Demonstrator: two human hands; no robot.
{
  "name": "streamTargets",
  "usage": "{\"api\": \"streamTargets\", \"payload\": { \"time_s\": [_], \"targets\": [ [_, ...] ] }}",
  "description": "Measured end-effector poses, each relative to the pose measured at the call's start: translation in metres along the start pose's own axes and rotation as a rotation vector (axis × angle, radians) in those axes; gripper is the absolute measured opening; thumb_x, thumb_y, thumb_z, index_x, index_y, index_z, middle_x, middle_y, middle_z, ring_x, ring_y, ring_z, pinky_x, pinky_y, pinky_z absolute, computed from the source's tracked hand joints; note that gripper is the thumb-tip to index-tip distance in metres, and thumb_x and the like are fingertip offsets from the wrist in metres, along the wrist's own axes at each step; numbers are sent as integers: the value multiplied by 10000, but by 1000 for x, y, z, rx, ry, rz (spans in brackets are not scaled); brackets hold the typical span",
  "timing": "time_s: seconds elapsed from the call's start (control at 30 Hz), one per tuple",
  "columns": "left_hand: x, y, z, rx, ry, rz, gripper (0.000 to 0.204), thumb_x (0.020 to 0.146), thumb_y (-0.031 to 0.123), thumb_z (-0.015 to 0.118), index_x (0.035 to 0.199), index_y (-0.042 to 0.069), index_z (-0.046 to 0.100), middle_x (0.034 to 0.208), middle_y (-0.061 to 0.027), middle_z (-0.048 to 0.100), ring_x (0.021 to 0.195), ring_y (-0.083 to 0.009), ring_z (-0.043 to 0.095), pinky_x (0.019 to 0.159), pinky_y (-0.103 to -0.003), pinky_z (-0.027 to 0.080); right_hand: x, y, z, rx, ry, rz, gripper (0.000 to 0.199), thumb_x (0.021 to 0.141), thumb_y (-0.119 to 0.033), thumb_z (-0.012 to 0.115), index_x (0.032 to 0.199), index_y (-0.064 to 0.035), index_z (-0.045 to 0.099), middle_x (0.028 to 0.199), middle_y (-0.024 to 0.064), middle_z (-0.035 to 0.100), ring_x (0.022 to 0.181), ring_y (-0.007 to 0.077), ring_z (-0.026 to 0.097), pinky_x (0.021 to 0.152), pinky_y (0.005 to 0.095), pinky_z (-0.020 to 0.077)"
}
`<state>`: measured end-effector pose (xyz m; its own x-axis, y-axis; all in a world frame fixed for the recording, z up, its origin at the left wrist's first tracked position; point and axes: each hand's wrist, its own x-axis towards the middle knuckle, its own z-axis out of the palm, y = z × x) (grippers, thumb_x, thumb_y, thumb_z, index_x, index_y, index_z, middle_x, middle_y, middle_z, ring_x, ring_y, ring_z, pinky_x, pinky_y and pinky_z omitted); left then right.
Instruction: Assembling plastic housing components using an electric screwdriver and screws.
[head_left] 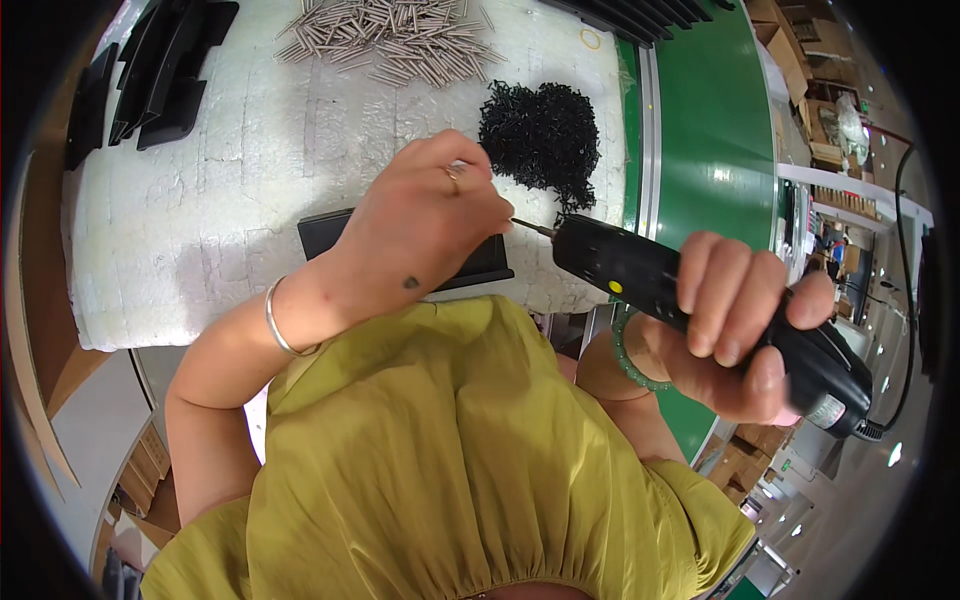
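Observation:
My right hand (735, 325) is wrapped round a black electric screwdriver (625, 262), its cord running off at the right. The thin bit points left and its tip meets the fingertips of my left hand (425, 215). Those left fingers are pinched together at the tip; whatever they hold there is too small to make out. Below and behind the left hand lies a black flat part (490, 262) with a raised edge, partly covered by the hand and wrist. Just beyond the fingers sits a heap of small black screws (540, 135).
A pile of silver metal pins (390, 38) lies at the far side of the white foam-covered table (250, 150). Black brackets (170, 75) stand at the far left, more black parts (640, 15) at the far right. A green surface (710, 130) borders the right side.

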<state>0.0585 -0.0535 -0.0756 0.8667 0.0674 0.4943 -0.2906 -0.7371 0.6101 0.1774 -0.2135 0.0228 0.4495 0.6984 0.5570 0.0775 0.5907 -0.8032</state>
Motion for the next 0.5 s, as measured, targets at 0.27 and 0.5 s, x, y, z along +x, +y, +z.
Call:
{"api": "streamTargets", "payload": {
  "time_s": [0.27, 0.5],
  "targets": [
    [-11, 9, -1, -1670, 115, -952, 189, 904, 173, 581, 989, 14, 637, 928, -27, 641, 864, -93, 598, 791, -242, 505, 4, 1, 9, 149, 109, -188, 288, 705, -130, 615, 969, -91, 508, 594, -64, 507, 506, 53, 480, 598, 214, 380],
    [-22, 16, 13, -2091, 196, -912, 159, 907, 200, 575, 976, 59, 605, 894, -6, 619, 850, -86, 590, 779, -238, 496, 4, 4, 23, 124, 87, -196, 273, 710, -127, 617, 957, -106, 504, 590, -62, 513, 502, 50, 487, 594, 208, 382]
  ]
}}
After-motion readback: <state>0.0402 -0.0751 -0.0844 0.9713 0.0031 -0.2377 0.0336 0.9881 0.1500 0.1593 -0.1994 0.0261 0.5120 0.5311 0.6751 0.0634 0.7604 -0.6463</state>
